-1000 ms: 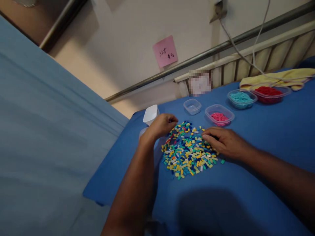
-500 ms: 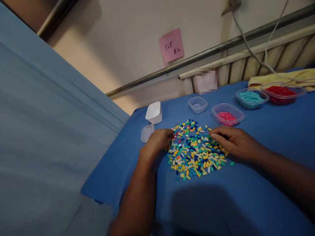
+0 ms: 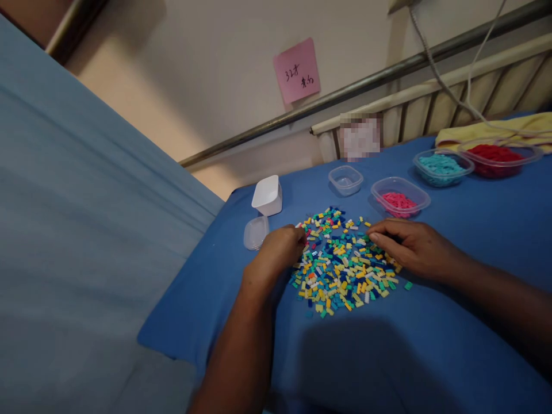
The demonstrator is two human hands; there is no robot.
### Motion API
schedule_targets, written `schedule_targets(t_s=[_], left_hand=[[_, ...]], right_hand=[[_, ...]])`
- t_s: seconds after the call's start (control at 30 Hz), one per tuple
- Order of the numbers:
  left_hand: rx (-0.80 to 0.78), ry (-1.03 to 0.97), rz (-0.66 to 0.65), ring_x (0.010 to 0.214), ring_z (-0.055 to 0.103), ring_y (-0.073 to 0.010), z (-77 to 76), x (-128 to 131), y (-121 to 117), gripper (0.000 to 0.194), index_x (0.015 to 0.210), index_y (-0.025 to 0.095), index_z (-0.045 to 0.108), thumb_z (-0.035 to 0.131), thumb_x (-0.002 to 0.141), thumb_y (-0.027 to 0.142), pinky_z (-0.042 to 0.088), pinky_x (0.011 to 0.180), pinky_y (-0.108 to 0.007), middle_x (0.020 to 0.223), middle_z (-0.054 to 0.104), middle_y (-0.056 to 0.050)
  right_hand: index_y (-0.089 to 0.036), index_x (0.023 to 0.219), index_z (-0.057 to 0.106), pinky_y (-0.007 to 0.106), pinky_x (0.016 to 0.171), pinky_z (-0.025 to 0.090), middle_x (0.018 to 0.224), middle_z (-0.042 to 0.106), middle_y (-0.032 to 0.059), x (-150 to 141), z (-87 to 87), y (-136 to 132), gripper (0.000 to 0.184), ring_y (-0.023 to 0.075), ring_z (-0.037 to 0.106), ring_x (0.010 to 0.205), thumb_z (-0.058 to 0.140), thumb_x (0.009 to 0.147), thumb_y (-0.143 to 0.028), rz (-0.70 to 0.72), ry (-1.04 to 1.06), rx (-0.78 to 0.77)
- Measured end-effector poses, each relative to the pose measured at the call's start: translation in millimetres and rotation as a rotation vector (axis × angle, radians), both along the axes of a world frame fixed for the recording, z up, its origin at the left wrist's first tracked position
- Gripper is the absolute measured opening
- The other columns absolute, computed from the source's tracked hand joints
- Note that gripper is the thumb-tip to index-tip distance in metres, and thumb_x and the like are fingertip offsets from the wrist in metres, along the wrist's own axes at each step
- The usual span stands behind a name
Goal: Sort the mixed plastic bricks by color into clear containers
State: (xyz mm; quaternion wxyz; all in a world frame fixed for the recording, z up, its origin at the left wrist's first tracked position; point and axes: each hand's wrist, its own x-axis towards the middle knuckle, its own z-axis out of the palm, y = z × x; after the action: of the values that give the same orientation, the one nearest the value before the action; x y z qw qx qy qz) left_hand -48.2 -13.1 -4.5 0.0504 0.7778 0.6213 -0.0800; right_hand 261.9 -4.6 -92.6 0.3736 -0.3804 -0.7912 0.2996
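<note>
A loose pile of small toy building bricks (image 3: pixel 345 264) in yellow, white, green, teal and dark blue, with a few pink and orange ones, lies spread on the blue cloth (image 3: pixel 345 362). At the pile's upper left edge is my left hand (image 3: pixel 282 247), its fingers curled down to the bricks; their tips are mostly hidden. My right hand (image 3: pixel 409 244) rests at the right edge, thumb and forefinger brought together by the bricks. Whatever is between either hand's fingers is too small or hidden to name.
Behind the pile stand a white tub (image 3: pixel 268 196), clear lids (image 3: pixel 256 233), a clear container (image 3: pixel 345 183), and containers of pink (image 3: pixel 399 202), turquoise (image 3: pixel 442 165) and red pieces (image 3: pixel 495 158). A yellow cloth (image 3: pixel 495 129) lies by the rail. A blue curtain (image 3: pixel 86 201) hangs at left.
The view has shifted slightly. My left hand's fingers have moved a little at the pile's edge; my right hand stays in nearly the same place.
</note>
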Motion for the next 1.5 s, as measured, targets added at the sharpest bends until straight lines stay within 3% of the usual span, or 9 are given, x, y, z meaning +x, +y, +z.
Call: schedule_targets(t_s=[0.17,0.3,0.53,0.83,0.97,1.13,1.3,1.4,1.5], left_hand=[[-0.02,-0.069,0.008,0.081,0.065,-0.0212,0.0,-3.5,-0.7,0.012,0.091,0.019,0.074,0.062,0.091,0.019,0.04,0.068,-0.031,0.097,0.074,-0.008],[-0.026,-0.136,-0.026,0.076,0.061,-0.0191,-3.1,-6.4,-0.9,0.008,0.094,0.021,0.07,0.063,0.09,0.022,0.038,0.065,-0.03,0.094,0.071,-0.006],[-0.036,-0.181,-0.151,0.089,0.065,-0.0204,0.2,-2.0,-3.6,0.021,0.107,0.022,0.077,0.06,0.095,0.018,0.045,0.075,-0.03,0.106,0.073,-0.006],[-0.056,-0.214,-0.193,0.089,0.065,-0.0195,2.1,4.7,-3.2,0.014,0.097,0.018,0.077,0.064,0.093,0.015,0.048,0.078,-0.03,0.104,0.07,-0.007],[-0.066,-0.225,-0.138,0.087,0.065,-0.019,2.8,8.7,-2.6,0.018,0.096,0.018,0.077,0.061,0.092,0.011,0.047,0.077,-0.029,0.101,0.074,-0.007],[-0.072,-0.189,-0.056,0.071,0.059,-0.0167,1.3,6.2,0.4,0.012,0.084,0.018,0.072,0.061,0.086,0.012,0.039,0.064,-0.029,0.087,0.073,-0.004],[-0.027,-0.317,0.041,0.071,0.063,-0.0167,4.3,1.0,4.9,0.012,0.092,0.018,0.073,0.064,0.084,0.019,0.04,0.062,-0.028,0.083,0.073,-0.002],[0.033,-0.404,0.016,0.075,0.067,-0.0171,15.6,15.6,11.7,0.015,0.096,0.018,0.075,0.064,0.088,0.024,0.044,0.065,-0.028,0.086,0.075,-0.002],[0.103,-0.425,-0.099,0.078,0.068,-0.0169,29.6,50.3,28.6,0.015,0.098,0.018,0.077,0.067,0.088,0.023,0.045,0.068,-0.028,0.089,0.076,-0.002]], right_hand=[[-0.025,0.105,0.077,0.038,0.077,0.056,0.098,0.081,0.0047,0.5,-0.9,1.4,0.03,0.0225,0.073,0.084,0.055,0.108,-0.043,0.006,-0.008,0.001],[-0.025,0.108,0.078,0.038,0.077,0.057,0.101,0.081,0.0049,0.4,-2.8,1.9,0.029,0.0231,0.073,0.086,0.055,0.108,-0.043,0.005,0.0,-0.002],[-0.025,0.106,0.078,0.037,0.074,0.056,0.097,0.081,0.0046,-0.4,-1.1,1.7,0.029,0.0223,0.073,0.082,0.055,0.108,-0.043,-0.002,-0.008,0.006],[-0.025,0.105,0.077,0.038,0.075,0.055,0.098,0.08,0.0046,-0.8,-1.4,2.4,0.028,0.0228,0.072,0.084,0.055,0.108,-0.042,0.004,-0.013,-0.029],[-0.025,0.104,0.077,0.038,0.075,0.056,0.097,0.08,0.0043,-0.1,-2.5,3.3,0.029,0.0229,0.072,0.083,0.055,0.108,-0.044,0.007,-0.013,-0.032],[-0.026,0.1,0.078,0.038,0.075,0.056,0.096,0.08,0.0042,-0.5,-2.8,4.8,0.028,0.0235,0.073,0.083,0.057,0.107,-0.042,0.013,0.015,-0.028],[-0.024,0.095,0.076,0.035,0.075,0.052,0.092,0.078,0.0034,-4.2,-1.7,6.4,0.028,0.0214,0.071,0.081,0.055,0.108,-0.039,0.02,0.045,-0.015],[-0.023,0.092,0.074,0.033,0.074,0.049,0.087,0.075,0.0022,-6.7,0.8,7.3,0.027,0.0196,0.069,0.078,0.055,0.107,-0.035,0.018,0.063,0.008],[-0.023,0.091,0.072,0.033,0.074,0.047,0.085,0.073,0.0017,-8.1,3.7,7.8,0.025,0.0192,0.068,0.079,0.055,0.107,-0.032,0.02,0.069,0.029]])
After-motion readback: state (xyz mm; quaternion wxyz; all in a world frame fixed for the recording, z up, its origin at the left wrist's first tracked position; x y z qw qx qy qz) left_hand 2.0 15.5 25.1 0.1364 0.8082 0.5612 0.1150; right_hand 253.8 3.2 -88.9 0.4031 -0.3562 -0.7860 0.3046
